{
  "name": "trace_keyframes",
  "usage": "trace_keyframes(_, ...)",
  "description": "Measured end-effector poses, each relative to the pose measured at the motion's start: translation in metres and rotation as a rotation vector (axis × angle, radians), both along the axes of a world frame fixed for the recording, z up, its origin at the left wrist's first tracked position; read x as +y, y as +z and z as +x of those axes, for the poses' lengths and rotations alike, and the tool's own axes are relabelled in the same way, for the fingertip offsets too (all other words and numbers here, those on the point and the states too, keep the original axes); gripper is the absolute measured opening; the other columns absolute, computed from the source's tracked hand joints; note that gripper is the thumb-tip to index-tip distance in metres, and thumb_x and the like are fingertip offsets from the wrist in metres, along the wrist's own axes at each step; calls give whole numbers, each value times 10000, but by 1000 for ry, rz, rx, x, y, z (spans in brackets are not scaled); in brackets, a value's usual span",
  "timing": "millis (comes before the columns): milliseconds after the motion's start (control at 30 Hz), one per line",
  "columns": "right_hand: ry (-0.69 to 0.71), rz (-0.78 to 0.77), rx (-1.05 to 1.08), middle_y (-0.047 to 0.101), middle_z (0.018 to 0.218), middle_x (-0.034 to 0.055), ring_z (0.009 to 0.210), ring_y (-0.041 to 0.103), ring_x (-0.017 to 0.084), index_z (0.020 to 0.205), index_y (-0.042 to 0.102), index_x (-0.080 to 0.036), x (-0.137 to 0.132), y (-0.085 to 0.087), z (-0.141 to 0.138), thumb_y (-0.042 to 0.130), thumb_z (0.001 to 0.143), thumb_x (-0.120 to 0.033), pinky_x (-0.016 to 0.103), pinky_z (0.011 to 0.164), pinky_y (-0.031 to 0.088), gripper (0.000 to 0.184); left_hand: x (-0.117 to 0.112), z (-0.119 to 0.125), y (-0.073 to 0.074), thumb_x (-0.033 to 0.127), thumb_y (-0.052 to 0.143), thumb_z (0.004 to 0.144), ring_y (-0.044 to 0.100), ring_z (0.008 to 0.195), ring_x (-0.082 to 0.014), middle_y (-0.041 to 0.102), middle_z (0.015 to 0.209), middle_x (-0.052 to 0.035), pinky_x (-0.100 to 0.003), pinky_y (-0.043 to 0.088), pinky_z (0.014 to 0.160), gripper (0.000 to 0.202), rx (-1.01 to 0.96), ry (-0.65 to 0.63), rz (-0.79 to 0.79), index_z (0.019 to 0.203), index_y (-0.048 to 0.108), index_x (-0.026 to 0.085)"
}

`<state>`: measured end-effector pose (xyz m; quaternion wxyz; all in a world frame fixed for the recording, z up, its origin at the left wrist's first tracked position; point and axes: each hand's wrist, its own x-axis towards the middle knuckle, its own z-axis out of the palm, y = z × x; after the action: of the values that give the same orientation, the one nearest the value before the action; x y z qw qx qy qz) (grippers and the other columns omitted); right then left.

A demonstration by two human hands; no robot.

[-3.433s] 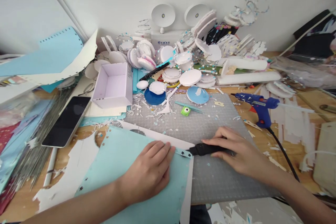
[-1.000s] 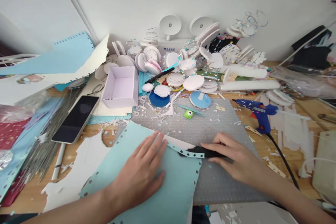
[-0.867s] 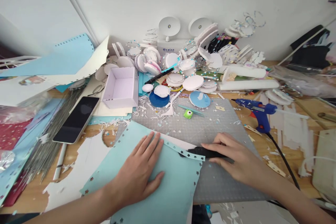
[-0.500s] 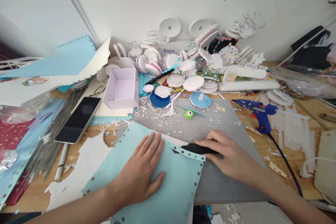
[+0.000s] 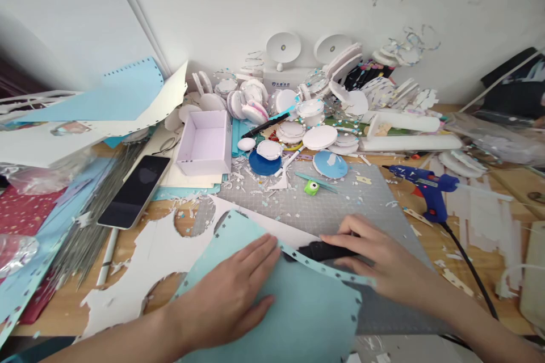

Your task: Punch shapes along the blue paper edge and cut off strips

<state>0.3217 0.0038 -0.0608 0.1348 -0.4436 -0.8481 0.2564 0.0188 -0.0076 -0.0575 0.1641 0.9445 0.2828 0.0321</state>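
Note:
A light blue sheet (image 5: 310,306) with small punched shapes along its edges lies over the front of the grey cutting mat (image 5: 361,204). My left hand (image 5: 234,286) rests on it, fingers stretched out. In my right hand (image 5: 370,249) is a black cutting tool (image 5: 317,250), pointing left; whether it is scissors or a knife I cannot tell. Its dark tip shows in the gap between the sheet and a narrow punched strip (image 5: 336,271). That strip crosses over the tool and hangs loose at the right. White paper (image 5: 183,244) with round cutouts lies beneath and leftward.
Beyond the mat are a lilac box (image 5: 204,164), a green punch (image 5: 311,188) and heaps of white discs (image 5: 320,138). A blue glue gun (image 5: 434,198) with its cord lies at right. At left are a phone (image 5: 135,190) and a bundle of thin wires (image 5: 96,212).
The sheet has shifted toward me and right, baring more white paper. More of the punched strip has come apart from the sheet. The whole view has moved slightly.

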Motion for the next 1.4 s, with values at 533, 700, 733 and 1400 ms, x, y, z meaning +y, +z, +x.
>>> trace_keyframes(533, -66, 19, -33, 560, 916, 40, 880, 568, 189, 1197, 619, -297, -5, -10, -4, 567, 871, -184, 318, 783, 493, 349, -3, -1, -21, 390, 550, 852, 172, 1414, -357, 261, 1509, -221, -514, 309, 1116, 771, 24, 84, 107, 1461, 240, 35)
trace_keyframes(700, -83, 106, -28, 558, 883, 51, 854, 560, 202, 1158, 650, -246, 5, -18, -19, 599, 840, -147, 348, 773, 489, 338, -4, -1, -23, 378, 555, 855, 158, 1420, -346, 223, 1527, -206, -504, 292, 1129, 812, -4, 90, 74, 1480, 166, 36)
trace_keyframes(733, -80, 118, -25, 557, 880, 56, 851, 558, 205, 1149, 655, -230, 8, -18, -21, 603, 831, -131, 356, 772, 488, 337, -4, -1, -23, 370, 562, 854, 159, 1420, -347, 219, 1528, -207, -504, 294, 1128, 820, -15, 93, 69, 1482, 154, 37)
trace_keyframes(1400, -123, 37, 5, 557, 938, 53, 903, 558, 197, 1172, 624, -264, -3, -18, -14, 547, 886, -220, 330, 788, 495, 300, 13, -15, -20, 657, 588, 750, 228, 1390, -388, 232, 1515, -237, -487, 381, 1061, 1029, 60, 89, 81, 1468, 207, 26)
